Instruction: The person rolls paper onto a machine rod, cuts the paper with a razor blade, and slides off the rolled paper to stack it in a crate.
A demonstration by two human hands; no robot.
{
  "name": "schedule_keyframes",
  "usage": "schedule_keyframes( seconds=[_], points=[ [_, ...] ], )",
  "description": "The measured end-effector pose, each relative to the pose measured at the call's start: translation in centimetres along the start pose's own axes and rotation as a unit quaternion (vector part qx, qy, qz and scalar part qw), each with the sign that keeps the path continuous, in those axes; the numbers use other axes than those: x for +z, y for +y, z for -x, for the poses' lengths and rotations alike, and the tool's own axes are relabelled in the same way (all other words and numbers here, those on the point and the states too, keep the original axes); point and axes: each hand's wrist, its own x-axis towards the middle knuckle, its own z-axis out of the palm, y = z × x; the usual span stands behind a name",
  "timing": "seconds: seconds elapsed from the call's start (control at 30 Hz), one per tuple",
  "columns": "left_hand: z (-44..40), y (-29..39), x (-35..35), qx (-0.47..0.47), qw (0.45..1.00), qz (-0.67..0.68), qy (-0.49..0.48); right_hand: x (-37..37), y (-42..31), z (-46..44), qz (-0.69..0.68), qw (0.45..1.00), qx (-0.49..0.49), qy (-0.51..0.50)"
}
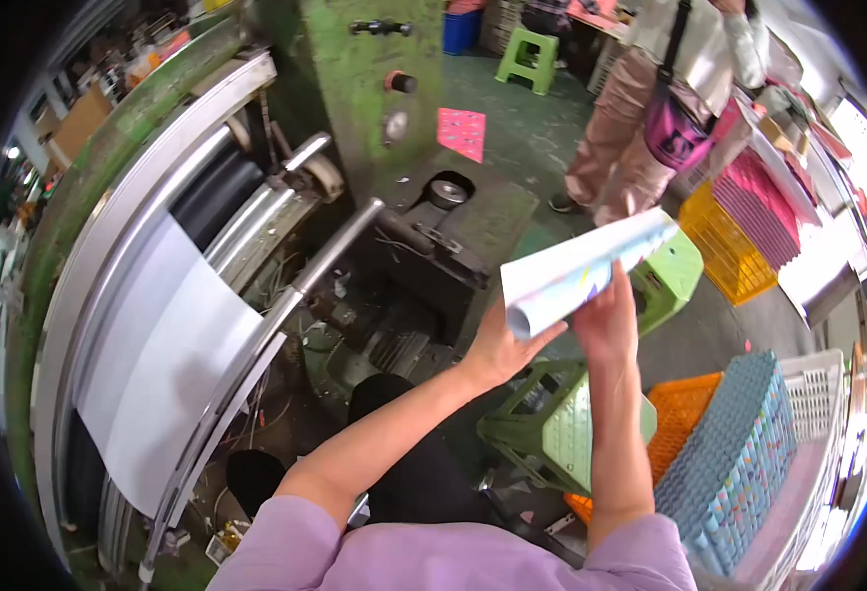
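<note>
A partly rolled printed sheet [576, 281], white with pale blue and coloured patches, is held out in front of me. Its near edge curls into a tube, while a white flap stands up behind. My left hand [500, 350] supports the tube's left end from below, its fingers partly hidden behind the sheet. Near the middle, my right hand [609, 313] grips the roll from the near side, slightly blurred. To the left, a white sheet [172, 364] hangs over the rollers of a green machine [374, 98], apart from both hands.
Green stools [561, 433] stand below my hands and beyond the roll. An orange crate [684, 414] and a white basket [812, 384] with stacked blue patterned material [724, 443] are at right. A yellow crate [724, 241] and a standing person [640, 108] are farther off. A metal bar [335, 251] juts from the machine.
</note>
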Motion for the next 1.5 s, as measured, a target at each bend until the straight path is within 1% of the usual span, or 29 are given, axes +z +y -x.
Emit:
schedule_keyframes(
  seconds=[0.03,0.07,0.13,0.17,0.2,0.27,0.3,0.4,0.43,0.53,0.57,0.6,0.67,0.7,0.73,0.77,0.8,0.83,0.87,0.93,1.0,1.03,1.1,1.13,1.23,1.27,1.37,1.4,1.5],
  points=[
    [-0.1,1.0,1.2,0.058,0.998,0.009,-0.024,-0.4,-0.6,2.9,-0.001,1.0,0.009,0.028],
    [-0.3,2.2,2.4,0.06,0.997,0.02,-0.037,-1.6,-1.6,5.2,-0.002,0.999,-0.005,0.039],
    [-0.6,4.9,4.6,0.18,0.981,0.024,-0.068,-3.8,-3.4,9.4,-0.082,0.994,0.031,0.072],
    [-0.6,6.3,5.8,0.242,0.967,0.028,-0.081,-4.6,-4.3,11.3,-0.084,0.993,0.015,0.081],
    [-0.3,7.7,7.0,0.246,0.964,0.043,-0.092,-5.3,-5.2,13.2,-0.109,0.993,0.022,0.042],
    [0.1,10.4,9.4,0.16,0.959,0.154,-0.179,-6.5,-7.0,16.3,-0.151,0.987,0.034,-0.042],
    [0.4,11.4,10.7,0.115,0.946,0.206,-0.223,-6.9,-7.8,17.3,-0.15,0.988,0.017,-0.034],
    [1.2,13.4,14.3,0.099,0.928,0.221,-0.282,-8.1,-10.0,19.8,-0.157,0.986,-0.012,0.053],
    [1.5,13.9,15.4,0.088,0.923,0.221,-0.304,-8.6,-10.4,20.4,-0.16,0.985,-0.027,0.058],
    [2.9,13.4,18.9,0.135,0.915,0.22,-0.31,-10.8,-10.9,20.9,-0.122,0.984,-0.022,0.13],
    [3.2,13.0,19.8,0.154,0.915,0.215,-0.305,-12.1,-11.2,21.0,-0.125,0.983,-0.03,0.133],
    [3.5,12.9,20.4,0.154,0.912,0.219,-0.312,-14.1,-11.5,21.3,-0.147,0.986,-0.002,0.073],
    [4.0,12.5,21.2,0.116,0.913,0.216,-0.325,-16.7,-12.4,22.2,-0.185,0.98,0.054,-0.049],
    [4.2,12.3,21.6,0.097,0.915,0.214,-0.329,-16.9,-13.2,22.8,-0.188,0.98,0.049,-0.045],
    [4.2,12.0,22.0,0.096,0.913,0.217,-0.333,-15.7,-14.7,23.5,0.057,0.994,0.064,0.065],
    [4.1,11.8,22.4,0.095,0.919,0.202,-0.324,-14.2,-16.3,24.2,0.297,0.936,0.078,0.171],
    [3.9,11.5,22.8,0.094,0.926,0.188,-0.314,-13.0,-17.8,24.6,0.517,0.809,0.088,0.264],
    [3.8,11.2,23.2,0.091,0.932,0.173,-0.304,-12.5,-19.1,24.8,0.598,0.74,-0.068,0.301],
    [4.0,10.9,23.5,0.087,0.932,0.174,-0.307,-11.9,-20.1,25.1,0.656,0.644,-0.22,0.328],
    [4.3,10.5,24.1,0.05,0.925,0.182,-0.33,-8.0,-22.4,24.5,0.656,0.56,-0.439,0.251],
    [4.4,10.4,24.4,0.032,0.919,0.186,-0.345,-5.0,-23.5,23.0,0.697,0.497,-0.487,0.174],
    [4.4,10.5,24.5,0.02,0.914,0.179,-0.364,-4.8,-23.9,21.5,0.697,0.498,-0.485,0.178],
    [4.2,10.5,24.4,-0.005,0.903,0.165,-0.398,-4.8,-24.3,19.2,0.777,0.45,-0.44,0.031],
    [4.1,10.4,24.3,-0.006,0.903,0.163,-0.398,-4.9,-24.3,18.8,0.776,0.452,-0.439,0.031],
    [3.8,10.0,24.3,0.045,0.903,0.181,-0.387,-5.3,-24.3,17.8,0.848,0.453,-0.274,-0.012],
    [3.8,9.9,24.2,0.042,0.903,0.182,-0.388,-5.5,-24.3,17.6,0.848,0.455,-0.271,-0.012],
    [3.5,10.2,24.3,0.034,0.898,0.17,-0.405,-5.9,-24.6,17.6,0.837,0.509,-0.203,0.006],
    [3.5,10.2,24.4,0.035,0.897,0.172,-0.407,-6.0,-24.6,17.7,0.837,0.508,-0.203,0.009],
    [3.3,9.8,25.0,0.074,0.906,0.164,-0.382,-6.7,-24.1,17.2,0.669,0.696,-0.253,0.063]
  ],
)
